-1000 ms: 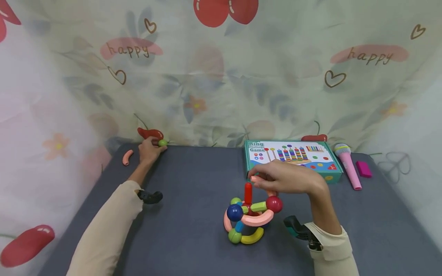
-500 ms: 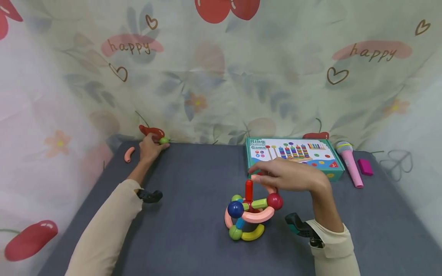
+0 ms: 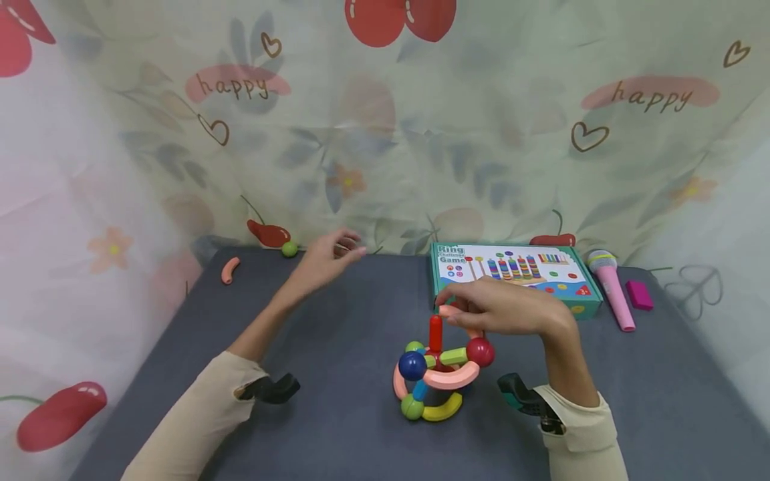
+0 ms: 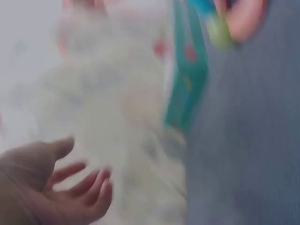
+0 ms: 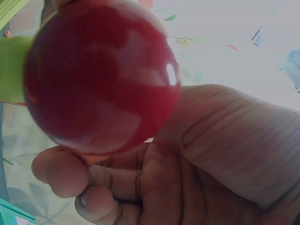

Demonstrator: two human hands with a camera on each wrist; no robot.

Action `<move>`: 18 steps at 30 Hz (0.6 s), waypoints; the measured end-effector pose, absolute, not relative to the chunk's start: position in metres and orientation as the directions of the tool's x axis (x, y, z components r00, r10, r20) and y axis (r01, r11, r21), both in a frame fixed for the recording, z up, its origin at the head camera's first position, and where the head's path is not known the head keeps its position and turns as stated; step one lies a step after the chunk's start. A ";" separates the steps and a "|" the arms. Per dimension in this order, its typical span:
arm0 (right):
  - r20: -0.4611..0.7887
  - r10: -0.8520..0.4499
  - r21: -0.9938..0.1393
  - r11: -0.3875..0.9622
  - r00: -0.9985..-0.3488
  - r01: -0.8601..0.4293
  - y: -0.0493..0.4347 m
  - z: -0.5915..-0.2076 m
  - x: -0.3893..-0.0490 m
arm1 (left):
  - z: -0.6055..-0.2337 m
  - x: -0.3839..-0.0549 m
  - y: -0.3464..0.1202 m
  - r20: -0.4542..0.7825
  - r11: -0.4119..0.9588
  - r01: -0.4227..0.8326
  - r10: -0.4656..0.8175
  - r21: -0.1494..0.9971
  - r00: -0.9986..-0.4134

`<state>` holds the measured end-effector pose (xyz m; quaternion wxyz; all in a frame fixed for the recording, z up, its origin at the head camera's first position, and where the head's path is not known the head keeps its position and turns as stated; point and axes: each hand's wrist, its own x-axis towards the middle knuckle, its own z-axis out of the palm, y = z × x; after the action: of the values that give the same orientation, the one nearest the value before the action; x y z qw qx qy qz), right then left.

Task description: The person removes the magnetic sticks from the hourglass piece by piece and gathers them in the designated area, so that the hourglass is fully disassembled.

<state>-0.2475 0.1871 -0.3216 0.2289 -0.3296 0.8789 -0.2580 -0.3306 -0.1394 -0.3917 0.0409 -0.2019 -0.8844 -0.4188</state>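
My left hand (image 3: 325, 262) is in the air over the back left of the table, fingers loosely bent and holding nothing; the left wrist view shows the same empty hand (image 4: 61, 192), blurred. Behind it lies a green ball (image 3: 289, 249). My right hand (image 3: 496, 306) pinches a pink curved stick (image 3: 475, 333) on top of a built structure of balls and sticks. The structure has a dark red ball (image 3: 480, 352), a blue ball (image 3: 412, 365), an upright red stick (image 3: 436, 333) and a yellow curved stick (image 3: 443, 407). In the right wrist view the red ball (image 5: 103, 79) hides part of the fingers.
Another pink curved stick (image 3: 230, 270) lies at the far left. Behind my right hand is a green game box (image 3: 517, 267). A pink toy microphone (image 3: 613, 294) and a magenta block (image 3: 639, 294) lie to its right. A printed cloth (image 3: 385, 153) hangs along the table's back edge.
My left hand has left the green ball at the back left and moved right and up, with nothing in it. The right hand keeps its hold on the pink curved stick.
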 end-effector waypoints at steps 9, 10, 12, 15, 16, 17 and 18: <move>-0.198 -0.711 -0.601 0.632 -0.675 -0.490 0.188 -0.317 -0.245 | -0.351 -0.257 -0.096 0.049 0.462 0.490 0.688 0.739 -0.724; -0.194 -0.711 -0.603 0.630 -0.676 -0.490 0.188 -0.316 -0.244 | -0.349 -0.253 -0.094 0.050 0.456 0.501 0.700 0.736 -0.712; -0.183 -0.713 -0.610 0.622 -0.677 -0.490 0.188 -0.314 -0.244 | -0.348 -0.248 -0.089 0.055 0.456 0.518 0.710 0.724 -0.702; -0.166 -0.718 -0.625 0.607 -0.675 -0.491 0.188 -0.313 -0.243 | -0.347 -0.246 -0.078 0.068 0.467 0.534 0.704 0.705 -0.707; -0.160 -0.722 -0.627 0.601 -0.673 -0.496 0.188 -0.313 -0.242 | -0.347 -0.246 -0.074 0.071 0.473 0.537 0.701 0.699 -0.710; -0.154 -0.725 -0.628 0.596 -0.671 -0.500 0.188 -0.314 -0.242 | -0.348 -0.247 -0.069 0.074 0.477 0.541 0.699 0.693 -0.711; -0.149 -0.729 -0.628 0.592 -0.669 -0.505 0.187 -0.314 -0.242 | -0.349 -0.247 -0.065 0.079 0.479 0.546 0.698 0.687 -0.711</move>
<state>-0.2418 0.1874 -0.3143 0.1997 -0.3547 0.8695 -0.2798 -0.2472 -0.0645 -0.3486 -0.1065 -0.3647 -0.8532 -0.3573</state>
